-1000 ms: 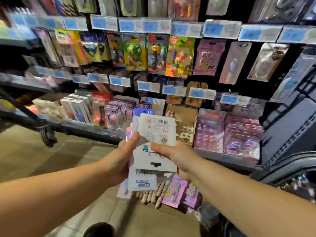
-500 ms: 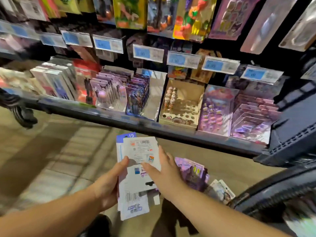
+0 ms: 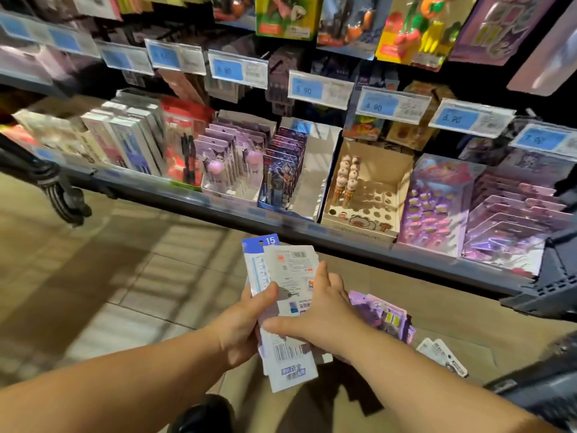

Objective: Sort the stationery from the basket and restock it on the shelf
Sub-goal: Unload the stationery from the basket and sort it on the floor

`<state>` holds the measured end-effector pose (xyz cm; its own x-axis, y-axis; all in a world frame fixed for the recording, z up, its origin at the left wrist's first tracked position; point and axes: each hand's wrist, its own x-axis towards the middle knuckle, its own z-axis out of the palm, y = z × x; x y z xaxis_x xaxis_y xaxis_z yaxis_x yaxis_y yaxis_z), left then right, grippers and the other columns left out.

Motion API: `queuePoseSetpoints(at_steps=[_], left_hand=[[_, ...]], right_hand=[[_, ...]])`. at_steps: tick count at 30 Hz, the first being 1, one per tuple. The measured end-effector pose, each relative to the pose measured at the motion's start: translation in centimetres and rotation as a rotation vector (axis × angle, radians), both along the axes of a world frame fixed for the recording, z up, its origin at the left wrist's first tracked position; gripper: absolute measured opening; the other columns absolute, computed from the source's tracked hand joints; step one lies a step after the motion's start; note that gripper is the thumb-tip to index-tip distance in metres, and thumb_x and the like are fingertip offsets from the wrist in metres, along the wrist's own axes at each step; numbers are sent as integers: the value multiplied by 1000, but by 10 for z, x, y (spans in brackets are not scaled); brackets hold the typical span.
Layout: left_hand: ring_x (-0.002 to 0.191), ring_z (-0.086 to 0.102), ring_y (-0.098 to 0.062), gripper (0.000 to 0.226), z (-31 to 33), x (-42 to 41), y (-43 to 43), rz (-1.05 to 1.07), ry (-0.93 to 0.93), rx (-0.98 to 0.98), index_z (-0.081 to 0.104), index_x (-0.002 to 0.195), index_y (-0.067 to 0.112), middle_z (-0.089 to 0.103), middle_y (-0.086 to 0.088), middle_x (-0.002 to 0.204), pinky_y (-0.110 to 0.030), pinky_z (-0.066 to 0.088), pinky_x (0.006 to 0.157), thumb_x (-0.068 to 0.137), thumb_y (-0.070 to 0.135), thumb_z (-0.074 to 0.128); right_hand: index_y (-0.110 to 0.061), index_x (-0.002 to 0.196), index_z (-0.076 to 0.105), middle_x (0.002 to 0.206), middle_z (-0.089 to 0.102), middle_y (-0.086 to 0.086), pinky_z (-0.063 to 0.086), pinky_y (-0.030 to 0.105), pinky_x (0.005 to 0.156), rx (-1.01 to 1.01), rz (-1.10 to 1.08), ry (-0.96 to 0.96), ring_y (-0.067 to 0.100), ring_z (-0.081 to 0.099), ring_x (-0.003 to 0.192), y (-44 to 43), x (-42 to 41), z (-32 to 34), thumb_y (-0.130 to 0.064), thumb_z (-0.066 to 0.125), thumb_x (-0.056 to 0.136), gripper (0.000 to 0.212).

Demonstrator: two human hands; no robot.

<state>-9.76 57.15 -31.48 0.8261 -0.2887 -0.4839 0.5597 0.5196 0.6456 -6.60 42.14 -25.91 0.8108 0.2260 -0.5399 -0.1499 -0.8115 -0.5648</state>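
While gripping the stack of carded packs (image 3: 288,359) low in front of the shelf (image 3: 193,198), left hand (image 3: 242,326) wrapped round its left edge with thumb on top, right hand (image 3: 315,317) pinching the top white card (image 3: 292,264), peel off one card at a time. Hold the left grip firm against fanning and dropping. Match each pack to its tray before reaching. Purple packs (image 3: 382,314) just behind the right hand: held or lying loose, cannot tell. Mind the shelf's front lip and the price tags (image 3: 321,89) overhead. Enter from above near the half-empty pen box (image 3: 368,195), likely the roomiest gap. Steer clear of the dark crate (image 3: 559,285) at right.
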Motion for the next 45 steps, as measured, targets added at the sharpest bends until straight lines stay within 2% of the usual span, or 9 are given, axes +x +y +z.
queuePoseSetpoints(at_steps=[5, 10, 15, 19, 26, 32, 37, 42, 45], left_hand=[[121, 57, -43, 114, -9, 7, 6, 28, 30, -20, 31, 146, 23, 56, -21, 137, -58, 51, 92, 53, 47, 93], [105, 67, -39, 77, -12, 12, 7, -13, 44, 15, 43, 141, 12, 62, -25, 127, -49, 58, 80, 72, 25, 74], [94, 70, -36, 54, -15, 19, 12, -86, 60, 41, 58, 124, 7, 69, -24, 112, -45, 59, 76, 72, 16, 70], [99, 70, -37, 64, -26, 26, 18, -100, 100, 107, 54, 129, 8, 69, -22, 115, -48, 58, 79, 69, 20, 73], [92, 72, -34, 76, -40, 31, 17, -207, 119, 169, 53, 130, 6, 71, -21, 109, -42, 59, 69, 62, 24, 81], [79, 74, -32, 110, -47, 29, 14, -272, 91, 156, 60, 115, 8, 74, -19, 96, -38, 59, 60, 16, 33, 100], [82, 73, -33, 106, -54, 34, 14, -254, 69, 163, 61, 112, 12, 73, -20, 97, -41, 60, 65, 16, 35, 100], [86, 72, -36, 105, -57, 35, 15, -270, 76, 182, 60, 114, 10, 72, -22, 101, -44, 59, 69, 21, 37, 100], [84, 72, -36, 107, -59, 34, 17, -268, 100, 171, 59, 116, 8, 72, -22, 99, -44, 59, 67, 21, 36, 100]], right_hand=[[-43, 149, 10, 129, 33, -7, 43, 41, 104, 126, -71, -67, 15, 38, 127, 4, 1, -7, -69, 68, 39, 127], [-47, 127, 31, 128, 51, -5, 57, 44, 85, 457, -296, 72, 19, 58, 112, 0, -3, -15, -58, 73, 47, 91], [-30, 117, 49, 115, 67, 7, 52, 51, 92, 697, -413, 220, 25, 68, 103, -8, -4, -12, -51, 66, 63, 61], [-3, 114, 52, 109, 66, 22, 47, 40, 85, 661, -548, 192, 27, 67, 93, -20, 0, -12, -18, 44, 94, 27], [-22, 108, 62, 95, 75, 0, 58, 29, 63, 567, -684, 201, 18, 73, 83, -47, -11, -26, -23, 41, 104, 22], [-20, 106, 59, 99, 69, 7, 55, 34, 58, 563, -1010, 340, 25, 66, 87, -70, -35, -62, -23, 39, 105, 21], [-16, 111, 55, 106, 66, 10, 52, 36, 61, 579, -1289, 292, 25, 64, 86, -102, -38, -89, -19, 39, 105, 18], [-11, 110, 53, 86, 62, 6, 51, 42, 78, 578, -1393, 218, 22, 58, 75, -124, -25, -102, -3, 37, 102, 20], [-11, 118, 53, 94, 63, 9, 50, 36, 69, 532, -1423, 212, 21, 57, 78, -130, -19, -112, -6, 36, 103, 23]])
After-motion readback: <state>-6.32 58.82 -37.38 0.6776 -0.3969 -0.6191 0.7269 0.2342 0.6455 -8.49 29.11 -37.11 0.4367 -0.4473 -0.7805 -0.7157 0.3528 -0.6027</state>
